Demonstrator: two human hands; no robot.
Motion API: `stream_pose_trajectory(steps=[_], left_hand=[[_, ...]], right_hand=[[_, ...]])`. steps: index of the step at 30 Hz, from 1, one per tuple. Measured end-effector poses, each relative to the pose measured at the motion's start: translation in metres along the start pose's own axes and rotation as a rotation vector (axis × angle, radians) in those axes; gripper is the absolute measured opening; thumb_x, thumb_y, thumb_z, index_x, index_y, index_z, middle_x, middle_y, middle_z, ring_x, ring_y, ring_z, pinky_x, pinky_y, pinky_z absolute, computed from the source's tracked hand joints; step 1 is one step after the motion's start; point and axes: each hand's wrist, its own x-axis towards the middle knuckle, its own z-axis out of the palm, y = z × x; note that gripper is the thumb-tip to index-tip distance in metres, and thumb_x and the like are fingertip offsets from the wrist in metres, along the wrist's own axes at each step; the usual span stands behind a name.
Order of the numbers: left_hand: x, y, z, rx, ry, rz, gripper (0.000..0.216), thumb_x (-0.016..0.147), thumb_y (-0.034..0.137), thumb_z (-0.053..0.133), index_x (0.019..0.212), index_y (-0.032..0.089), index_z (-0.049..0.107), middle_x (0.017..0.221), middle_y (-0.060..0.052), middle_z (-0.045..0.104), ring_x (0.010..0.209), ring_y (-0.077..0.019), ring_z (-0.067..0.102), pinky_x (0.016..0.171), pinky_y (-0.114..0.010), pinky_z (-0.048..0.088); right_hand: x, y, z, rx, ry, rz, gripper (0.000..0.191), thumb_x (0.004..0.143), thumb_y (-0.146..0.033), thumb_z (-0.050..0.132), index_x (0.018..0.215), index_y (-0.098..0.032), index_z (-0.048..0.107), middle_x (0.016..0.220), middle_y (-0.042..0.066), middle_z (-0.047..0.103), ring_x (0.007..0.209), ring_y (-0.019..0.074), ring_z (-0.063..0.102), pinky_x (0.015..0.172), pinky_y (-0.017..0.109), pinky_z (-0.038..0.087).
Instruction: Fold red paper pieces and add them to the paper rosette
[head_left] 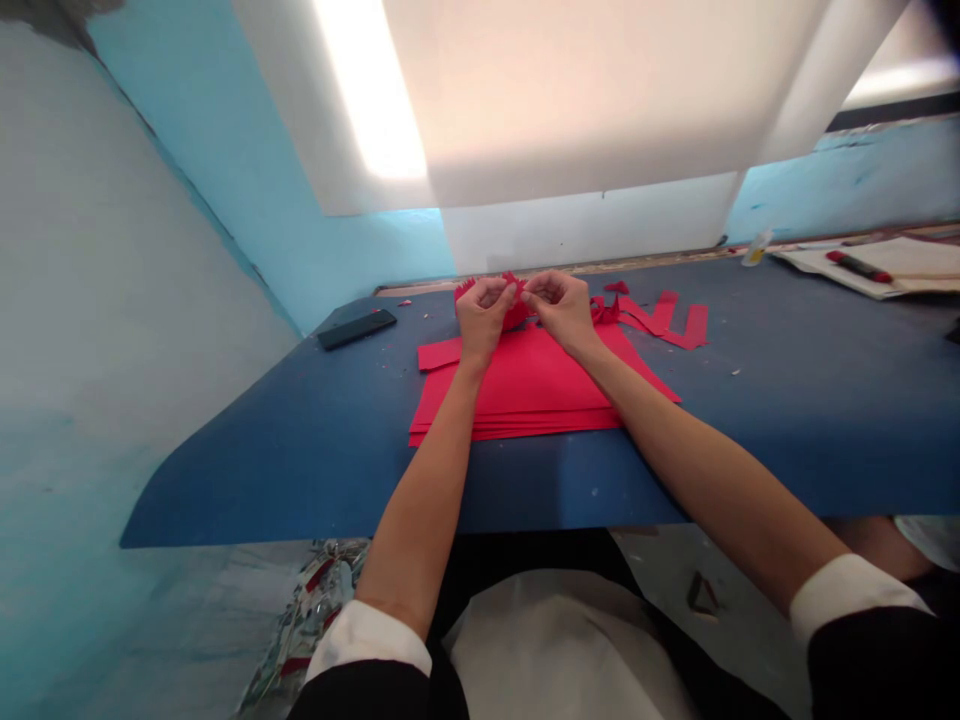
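Red paper with a jagged, fringed edge is held up above the far side of a stack of red paper sheets. My left hand pinches it between thumb and fingers. Close by on the right, my right hand is also closed in a pinch at its edge; the fingertips hide just where they grip. A red paper strip sticks out from the stack on the left. Crumpled red paper and several cut red strips lie to the right of my hands.
A dark flat phone-like object lies on the blue tabletop at left. Farther right are a small glue bottle and a red-and-black marker on pale papers. Scraps fill the floor below left.
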Motion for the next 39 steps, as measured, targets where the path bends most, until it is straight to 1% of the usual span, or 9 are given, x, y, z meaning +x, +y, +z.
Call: stream_pose_trajectory(steps=[4, 10, 15, 19, 24, 28, 31, 34, 39], left_hand=[[0.000, 0.001, -0.001, 0.022, 0.003, 0.005, 0.031, 0.079, 0.043, 0.094, 0.088, 0.022, 0.072, 0.080, -0.001, 0.073, 0.079, -0.0156, 0.071, 0.079, -0.029, 0.055], [0.000, -0.001, -0.004, 0.042, -0.030, 0.056, 0.045, 0.077, 0.046, 0.096, 0.110, 0.026, 0.073, 0.067, 0.004, 0.062, 0.076, -0.0164, 0.069, 0.076, -0.028, 0.053], [0.004, -0.007, -0.005, 0.110, -0.042, 0.065, 0.036, 0.084, 0.051, 0.088, 0.097, 0.022, 0.071, 0.076, 0.001, 0.070, 0.077, -0.0144, 0.070, 0.077, -0.027, 0.055], [0.005, -0.009, -0.006, 0.089, -0.013, 0.059, 0.034, 0.082, 0.044, 0.091, 0.090, 0.020, 0.068, 0.087, -0.003, 0.075, 0.083, -0.0144, 0.072, 0.082, -0.027, 0.057], [-0.001, -0.003, -0.003, 0.084, -0.072, -0.042, 0.031, 0.082, 0.035, 0.092, 0.083, 0.020, 0.064, 0.073, 0.001, 0.070, 0.068, -0.0130, 0.068, 0.071, -0.027, 0.057], [-0.006, 0.006, 0.000, 0.058, -0.121, -0.103, 0.029, 0.083, 0.029, 0.091, 0.081, 0.019, 0.063, 0.069, 0.002, 0.069, 0.063, -0.0119, 0.068, 0.068, -0.026, 0.056], [-0.007, 0.010, 0.002, 0.035, -0.092, -0.113, 0.029, 0.081, 0.026, 0.092, 0.084, 0.020, 0.064, 0.071, 0.002, 0.072, 0.063, -0.0127, 0.069, 0.069, -0.027, 0.057], [-0.007, 0.010, 0.001, 0.037, -0.108, -0.141, 0.027, 0.080, 0.023, 0.092, 0.084, 0.020, 0.065, 0.069, 0.001, 0.072, 0.065, -0.0143, 0.071, 0.070, -0.028, 0.058], [-0.007, 0.007, 0.000, 0.005, -0.124, -0.202, 0.020, 0.086, 0.014, 0.082, 0.078, 0.018, 0.064, 0.064, 0.002, 0.070, 0.060, -0.0128, 0.070, 0.068, -0.028, 0.059]], right_hand=[[0.002, 0.001, 0.001, 0.052, 0.032, 0.017, 0.032, 0.078, -0.035, 0.090, 0.087, -0.025, 0.060, 0.079, 0.000, 0.066, 0.081, 0.0169, 0.066, 0.078, 0.033, 0.059], [0.006, 0.014, -0.002, 0.031, 0.003, 0.010, 0.034, 0.079, -0.030, 0.089, 0.091, -0.025, 0.058, 0.078, -0.001, 0.062, 0.076, 0.0165, 0.064, 0.073, 0.033, 0.057], [0.006, 0.022, -0.004, -0.022, -0.051, -0.016, 0.037, 0.079, -0.031, 0.090, 0.096, -0.026, 0.058, 0.075, -0.003, 0.056, 0.071, 0.0170, 0.058, 0.066, 0.033, 0.052], [0.007, 0.025, -0.006, -0.060, -0.030, -0.054, 0.035, 0.083, -0.032, 0.085, 0.104, -0.027, 0.057, 0.077, -0.002, 0.055, 0.073, 0.0184, 0.058, 0.066, 0.034, 0.052], [0.012, 0.029, -0.010, -0.038, 0.063, -0.078, 0.033, 0.086, -0.033, 0.080, 0.108, -0.027, 0.057, 0.086, 0.001, 0.062, 0.082, 0.0186, 0.064, 0.072, 0.034, 0.054], [0.014, 0.030, -0.009, -0.034, 0.061, -0.073, 0.030, 0.087, -0.037, 0.079, 0.107, -0.026, 0.060, 0.090, 0.003, 0.065, 0.088, 0.0192, 0.067, 0.077, 0.035, 0.056], [0.010, 0.026, -0.007, -0.036, 0.032, -0.047, 0.027, 0.088, -0.039, 0.080, 0.101, -0.024, 0.062, 0.089, 0.003, 0.066, 0.085, 0.0188, 0.066, 0.078, 0.035, 0.056], [0.006, 0.021, -0.005, -0.042, 0.018, -0.015, 0.026, 0.085, -0.040, 0.082, 0.089, -0.023, 0.063, 0.081, 0.002, 0.064, 0.075, 0.0171, 0.061, 0.071, 0.035, 0.054], [0.004, 0.011, -0.006, -0.091, 0.015, 0.008, 0.021, 0.082, -0.035, 0.083, 0.081, -0.022, 0.066, 0.071, -0.001, 0.060, 0.066, 0.0145, 0.054, 0.063, 0.032, 0.047]])
